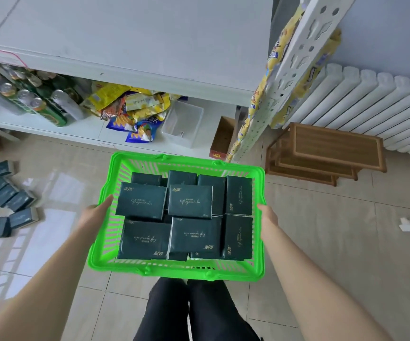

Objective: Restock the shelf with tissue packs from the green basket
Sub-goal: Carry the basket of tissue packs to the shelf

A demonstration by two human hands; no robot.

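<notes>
Both hands are clamped on the green basket (pixel 174 275), the left hand (pixel 94 214) on its left side and the right hand (pixel 269 216) on its right, holding it above the tiled floor (pixel 322 242) in front of the white shelf (pixel 135 45). Dark green tissue packs (pixel 190 200) fill the basket. More packs (pixel 9 195) lie scattered on the floor at left; cans (pixel 27 94) and snack bags (pixel 130 112) sit on the lower shelf.

Drink cans (pixel 27 99) sit beside snack bags (pixel 130 112) and a clear tub (pixel 183 124); stacked wooden trays (pixel 326 151) stand by a radiator (pixel 371 107).
</notes>
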